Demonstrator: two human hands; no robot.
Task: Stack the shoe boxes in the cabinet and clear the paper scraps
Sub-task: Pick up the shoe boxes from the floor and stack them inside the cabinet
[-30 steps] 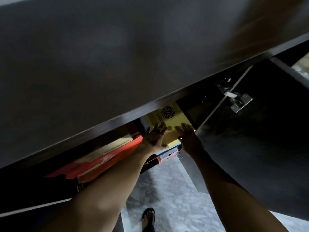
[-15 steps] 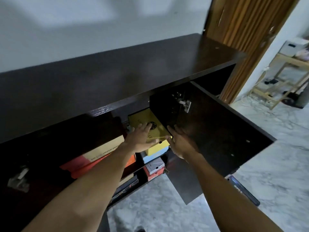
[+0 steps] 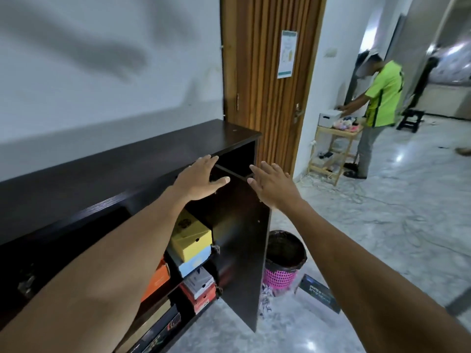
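Note:
A dark brown cabinet [image 3: 107, 171] stands along the white wall with its right door [image 3: 242, 240] swung open. Inside, a yellow shoe box [image 3: 191, 238] tops a light blue box [image 3: 195, 263], with a grey-white box [image 3: 200, 281] and a red box [image 3: 201, 299] below. An orange box [image 3: 156, 278] lies to their left. My left hand [image 3: 201, 178] hovers open over the cabinet's front edge, holding nothing. My right hand [image 3: 274, 186] is open above the door's top edge, fingers spread. Paper scraps [image 3: 265, 301] lie on the floor behind the door.
A pink basket with a black liner [image 3: 283, 263] stands on the marble floor beside the door. A dark flat box [image 3: 318, 296] lies on the floor to its right. A wooden room door [image 3: 267, 85] is behind. A person in a green shirt [image 3: 379, 105] stands at a wooden rack [image 3: 331, 154].
Both hands have let go of the yellow box and risen out of the cabinet to its top edge. My view has lifted from the shelf to the room.

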